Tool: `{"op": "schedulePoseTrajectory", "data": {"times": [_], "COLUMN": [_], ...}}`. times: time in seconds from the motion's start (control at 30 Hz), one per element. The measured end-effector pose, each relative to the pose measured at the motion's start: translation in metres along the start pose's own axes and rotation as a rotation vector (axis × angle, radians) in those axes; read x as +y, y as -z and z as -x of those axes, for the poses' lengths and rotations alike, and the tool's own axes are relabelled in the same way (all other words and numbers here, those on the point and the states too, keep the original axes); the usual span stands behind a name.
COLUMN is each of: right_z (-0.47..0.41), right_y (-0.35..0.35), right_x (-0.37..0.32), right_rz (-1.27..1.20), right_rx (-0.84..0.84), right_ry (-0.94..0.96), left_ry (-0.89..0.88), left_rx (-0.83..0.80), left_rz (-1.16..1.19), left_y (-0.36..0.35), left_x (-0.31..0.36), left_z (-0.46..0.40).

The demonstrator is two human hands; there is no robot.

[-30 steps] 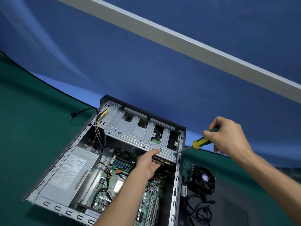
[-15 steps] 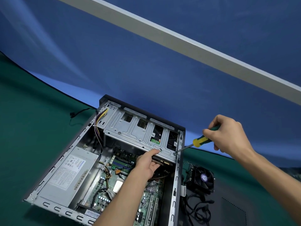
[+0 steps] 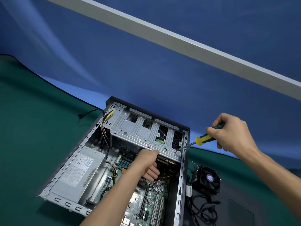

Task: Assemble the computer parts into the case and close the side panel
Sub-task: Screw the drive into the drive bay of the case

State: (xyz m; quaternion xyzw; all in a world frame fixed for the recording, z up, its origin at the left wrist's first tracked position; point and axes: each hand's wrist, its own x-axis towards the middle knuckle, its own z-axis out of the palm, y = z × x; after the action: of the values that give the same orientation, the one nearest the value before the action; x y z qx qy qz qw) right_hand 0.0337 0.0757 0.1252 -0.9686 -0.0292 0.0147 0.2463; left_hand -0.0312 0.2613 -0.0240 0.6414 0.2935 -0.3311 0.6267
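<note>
The open computer case (image 3: 182, 185) lies on its side on the green mat, showing the motherboard (image 3: 151, 203) and the grey power supply (image 3: 81, 172). A silver drive cage (image 3: 140, 132) spans its far end. My left hand (image 3: 149, 162) reaches into the case and grips the cage's lower edge, thumb on top and fingers curled underneath. My right hand (image 3: 231, 132) holds a yellow and green screwdriver (image 3: 203, 138). Its tip touches a screw at the cage's right corner, next to the case rail.
A black cooler fan (image 3: 206, 178) with tangled black cables (image 3: 203, 211) sits on a dark panel (image 3: 244, 209) right of the case. A loose black cable (image 3: 86, 115) lies on the green mat (image 3: 32, 144) to the left. A blue backdrop stands behind.
Both hands stay where they were. The screwdriver remains on the screw, and my right hand has shifted only slightly on its handle.
</note>
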Motion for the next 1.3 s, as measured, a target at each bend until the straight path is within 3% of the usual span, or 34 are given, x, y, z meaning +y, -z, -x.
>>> {"op": "schedulePoseTrajectory", "data": {"times": [0.07,0.17,0.4,0.5,1.3], "right_z": [0.001,0.004,0.010,0.011,0.023], "right_y": [0.001,0.005,0.017,0.019,0.010], "right_x": [-0.001,-0.005,-0.015,-0.017,0.000], "right_rz": [-0.022,-0.059,-0.131,-0.153,-0.269], "right_rx": [0.007,0.022,0.038,0.044,0.061], "right_ry": [0.005,0.020,0.026,0.015,-0.049], "left_ry": [-0.051,-0.168,0.009,0.024,0.020], "left_rx": [0.011,0.002,-0.357,-0.429,-0.309], "left_rz": [-0.049,0.238,0.909,1.111,1.296], "left_y": [0.006,0.008,-0.011,-0.019,-0.036], "left_x": [0.006,0.018,0.027,0.031,0.038], "left_z": [0.005,0.007,0.006,0.005,0.016]}}
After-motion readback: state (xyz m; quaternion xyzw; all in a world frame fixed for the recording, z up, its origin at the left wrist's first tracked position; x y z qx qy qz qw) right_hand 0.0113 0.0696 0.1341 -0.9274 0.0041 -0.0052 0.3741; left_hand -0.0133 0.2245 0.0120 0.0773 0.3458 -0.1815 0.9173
